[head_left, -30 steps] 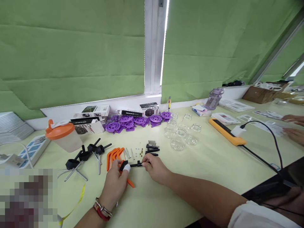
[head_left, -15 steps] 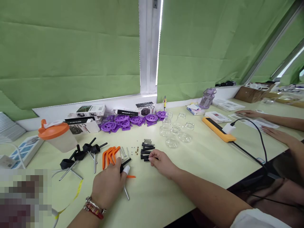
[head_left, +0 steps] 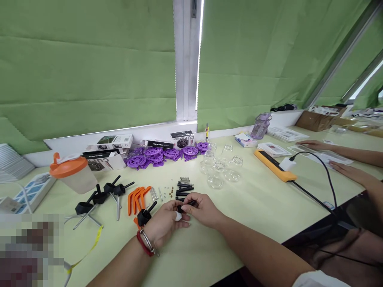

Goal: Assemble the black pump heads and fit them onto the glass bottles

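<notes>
My left hand (head_left: 166,225) and my right hand (head_left: 202,210) meet over the pale green table (head_left: 257,207). Together they pinch a small black part (head_left: 182,207) between their fingertips. A white tip shows on one left finger. Just left of my left hand lies a black knob piece on an orange clip (head_left: 144,217). Beyond my hands lie several black rods (head_left: 184,187), springs (head_left: 185,180), tiny brass bits (head_left: 171,192), metal pins (head_left: 155,194) and orange clips (head_left: 137,197).
Black knob assemblies (head_left: 100,196) and an orange-lidded cup (head_left: 72,173) stand at the left. Purple wheels (head_left: 161,153), boxes (head_left: 110,150) and glass jars (head_left: 220,169) sit farther back. An orange power strip (head_left: 275,165) with a black cable lies at the right, near another person's hands (head_left: 344,172).
My left hand let go of the black and orange piece, which now lies on the table, and moved right. My right hand took a small black part; both hands now pinch it.
</notes>
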Demonstrator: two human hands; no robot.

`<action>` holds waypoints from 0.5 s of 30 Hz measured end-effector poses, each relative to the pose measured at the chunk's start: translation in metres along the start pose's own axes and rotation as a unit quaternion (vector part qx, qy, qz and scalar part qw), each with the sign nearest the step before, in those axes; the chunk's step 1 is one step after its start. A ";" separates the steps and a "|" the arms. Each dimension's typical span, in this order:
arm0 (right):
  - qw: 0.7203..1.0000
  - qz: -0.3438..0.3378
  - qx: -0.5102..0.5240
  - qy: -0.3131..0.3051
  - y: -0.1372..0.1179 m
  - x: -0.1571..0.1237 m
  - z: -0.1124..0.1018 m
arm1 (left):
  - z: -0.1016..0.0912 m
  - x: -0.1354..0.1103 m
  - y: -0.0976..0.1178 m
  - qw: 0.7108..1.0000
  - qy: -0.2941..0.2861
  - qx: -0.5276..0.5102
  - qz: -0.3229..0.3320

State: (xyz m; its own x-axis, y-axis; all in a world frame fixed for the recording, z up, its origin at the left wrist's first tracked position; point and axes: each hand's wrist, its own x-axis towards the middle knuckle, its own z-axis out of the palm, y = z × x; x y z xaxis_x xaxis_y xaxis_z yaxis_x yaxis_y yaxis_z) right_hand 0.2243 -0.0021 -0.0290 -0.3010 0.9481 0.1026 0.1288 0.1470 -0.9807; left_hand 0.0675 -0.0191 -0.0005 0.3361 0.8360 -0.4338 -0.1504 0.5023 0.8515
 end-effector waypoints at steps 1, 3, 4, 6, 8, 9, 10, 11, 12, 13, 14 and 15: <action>1.000 -0.001 -0.002 0.001 0.000 0.001 0.000 | -0.001 0.000 -0.001 1.000 0.001 -0.026 -0.006; 1.000 -0.002 -0.002 0.005 0.000 0.002 0.000 | -0.004 0.000 -0.003 0.998 0.009 -0.058 -0.009; 1.000 -0.001 -0.001 0.007 0.000 0.003 0.000 | -0.005 0.000 -0.003 0.998 0.012 -0.067 -0.008; 1.000 0.005 0.003 0.018 -0.001 0.004 -0.001 | -0.006 0.001 -0.004 0.996 0.016 -0.083 -0.007; 0.999 0.014 0.009 0.038 -0.002 0.006 -0.003 | -0.005 0.002 -0.003 0.995 0.026 -0.093 -0.006; 0.998 0.022 0.015 0.049 -0.001 0.006 -0.003 | -0.005 0.003 -0.003 0.995 0.033 -0.096 -0.006; 0.997 0.031 0.023 0.061 -0.001 0.007 -0.003 | -0.004 0.003 -0.002 0.994 0.041 -0.099 -0.006; 0.996 0.043 0.036 0.071 0.001 0.008 -0.004 | -0.003 0.003 -0.002 0.994 0.047 -0.102 -0.007; 0.994 0.058 0.055 0.077 0.002 0.008 -0.004 | -0.002 0.003 -0.001 0.993 0.053 -0.106 -0.008; 0.991 0.074 0.079 0.079 0.004 0.009 -0.004 | -0.002 0.003 -0.001 0.992 0.056 -0.111 -0.009; 0.987 0.092 0.107 0.075 0.006 0.009 -0.004 | -0.001 0.003 0.000 0.991 0.059 -0.116 -0.011; 0.982 0.109 0.138 0.067 0.007 0.010 -0.004 | 0.000 0.003 0.000 0.991 0.062 -0.120 -0.011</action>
State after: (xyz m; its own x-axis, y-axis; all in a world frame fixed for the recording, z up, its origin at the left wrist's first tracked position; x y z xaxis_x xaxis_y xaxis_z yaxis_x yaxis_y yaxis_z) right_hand 0.2260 0.0095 -0.0344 -0.1643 0.9801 -0.1114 -0.0900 -0.1273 -0.9878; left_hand 0.0680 -0.0168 -0.0020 0.2261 0.8379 -0.4968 -0.3666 0.5457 0.7535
